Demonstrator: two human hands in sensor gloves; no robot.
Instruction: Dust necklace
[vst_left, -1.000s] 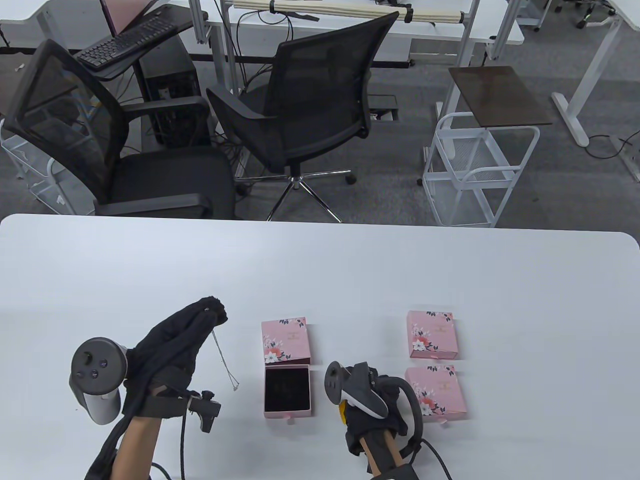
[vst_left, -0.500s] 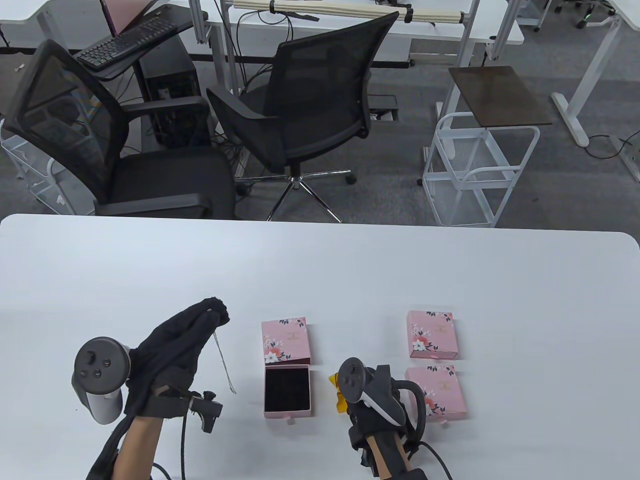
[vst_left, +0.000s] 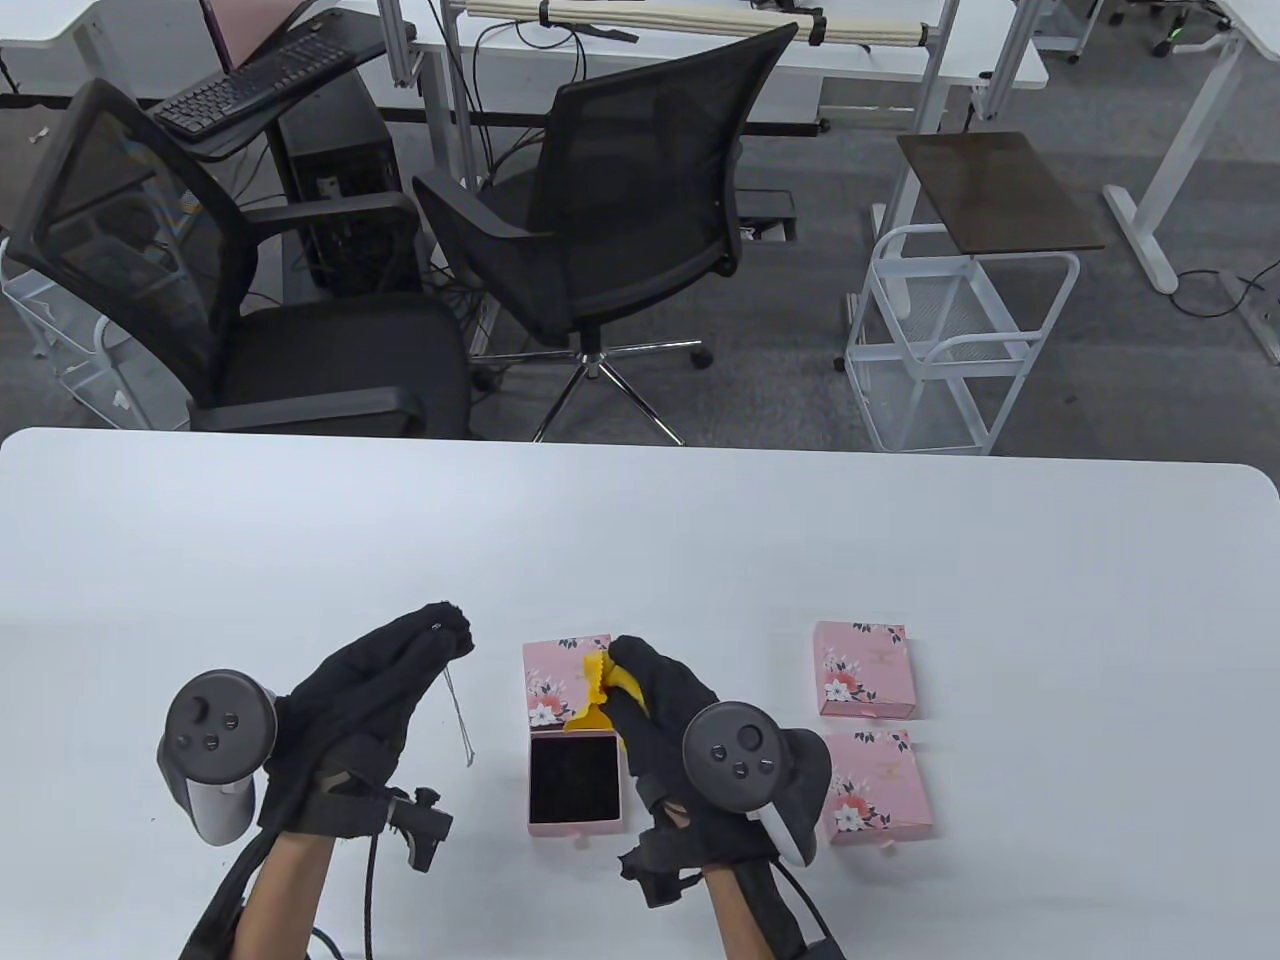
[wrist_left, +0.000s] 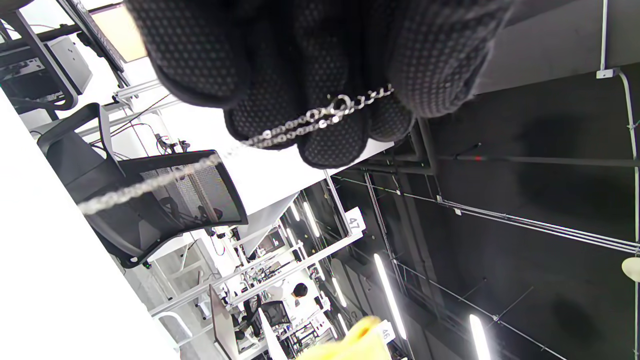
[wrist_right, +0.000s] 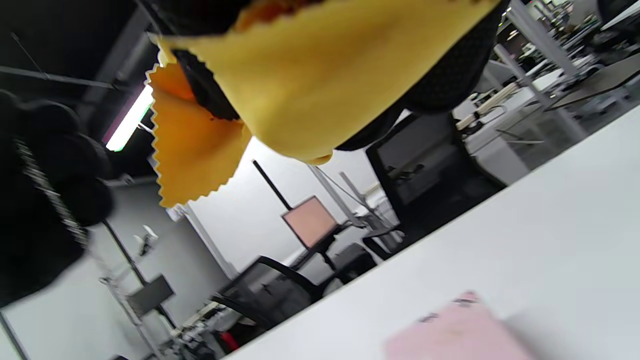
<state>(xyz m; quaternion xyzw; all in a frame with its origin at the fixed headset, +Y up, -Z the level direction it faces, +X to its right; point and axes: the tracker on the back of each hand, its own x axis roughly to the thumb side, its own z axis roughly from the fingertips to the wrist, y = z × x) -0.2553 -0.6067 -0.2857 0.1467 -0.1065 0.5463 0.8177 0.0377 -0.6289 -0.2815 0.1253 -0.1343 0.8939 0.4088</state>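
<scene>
Two gloved hands are working near the table's front edge. The left hand, at about eight o'clock, is pinching a thin silver necklace between thumb and fingertips; its fine-linked chain is hanging free above the white table, not touching it. The right hand, near six o'clock, is gripping a yellow cloth with a zigzag-cut edge, soft and folded over its fingers.

Between the hands an open pink tray with a black velvety lining is lying flat; its flowered sleeve is sitting just behind, partly under the cloth. Two more closed pink floral boxes, square and flat, are lying at four o'clock: one nearer, one just behind.

Beyond them the smooth tabletop is running bare to its rounded far edge.
</scene>
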